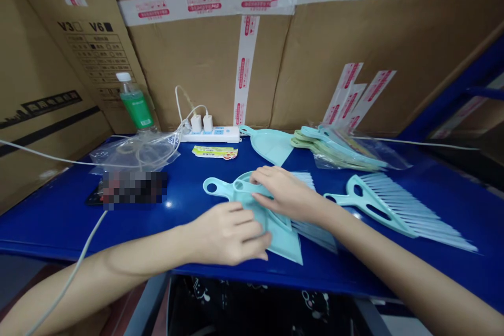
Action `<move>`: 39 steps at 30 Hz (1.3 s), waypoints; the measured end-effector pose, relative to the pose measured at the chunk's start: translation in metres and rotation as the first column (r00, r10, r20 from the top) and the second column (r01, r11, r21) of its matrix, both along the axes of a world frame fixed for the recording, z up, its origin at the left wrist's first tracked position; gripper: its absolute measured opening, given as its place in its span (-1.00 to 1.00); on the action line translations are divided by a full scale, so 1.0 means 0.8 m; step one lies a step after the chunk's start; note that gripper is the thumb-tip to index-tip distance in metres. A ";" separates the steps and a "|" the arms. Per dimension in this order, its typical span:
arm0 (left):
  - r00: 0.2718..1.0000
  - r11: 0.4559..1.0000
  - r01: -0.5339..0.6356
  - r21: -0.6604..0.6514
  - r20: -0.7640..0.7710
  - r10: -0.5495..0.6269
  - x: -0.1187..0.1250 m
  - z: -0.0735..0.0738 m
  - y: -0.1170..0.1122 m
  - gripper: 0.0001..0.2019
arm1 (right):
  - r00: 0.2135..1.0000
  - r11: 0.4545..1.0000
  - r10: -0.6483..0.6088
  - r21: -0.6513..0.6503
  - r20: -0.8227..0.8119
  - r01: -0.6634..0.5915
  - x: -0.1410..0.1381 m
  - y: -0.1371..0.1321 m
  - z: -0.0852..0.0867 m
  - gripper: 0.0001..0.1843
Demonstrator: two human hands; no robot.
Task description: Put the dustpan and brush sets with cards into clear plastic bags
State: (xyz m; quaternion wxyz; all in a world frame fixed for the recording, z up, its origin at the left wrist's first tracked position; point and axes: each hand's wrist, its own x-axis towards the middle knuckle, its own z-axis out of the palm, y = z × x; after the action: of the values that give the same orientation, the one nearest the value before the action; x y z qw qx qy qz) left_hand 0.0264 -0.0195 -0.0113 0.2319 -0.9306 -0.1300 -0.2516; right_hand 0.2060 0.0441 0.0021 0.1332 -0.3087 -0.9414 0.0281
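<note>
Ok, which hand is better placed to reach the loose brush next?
Probably right: the right hand lies nearer the loose mint brush, while the left hand sits farther off, on the mint dustpan.

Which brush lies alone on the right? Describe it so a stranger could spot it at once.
Start at the blue table. Right of the person's right hand lies a pale blue hand brush, its holed handle pointing toward that hand and its long bristles fanning right. Unlike the brush under the dustpan, it lies uncovered and nothing touches it.
</note>
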 end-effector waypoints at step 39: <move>0.851 0.105 -0.168 -0.980 -0.091 0.517 -0.062 0.013 0.054 -0.64 | 0.991 0.921 0.055 -0.390 0.125 -0.002 0.001 -0.010 -0.004 -0.10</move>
State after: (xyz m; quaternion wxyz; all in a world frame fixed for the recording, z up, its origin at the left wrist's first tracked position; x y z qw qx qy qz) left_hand -0.0229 0.0239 -0.0006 -0.3728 -0.7591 -0.5032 -0.1773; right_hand 0.2066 0.0359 -0.0008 0.0054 -0.3165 -0.9282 0.1956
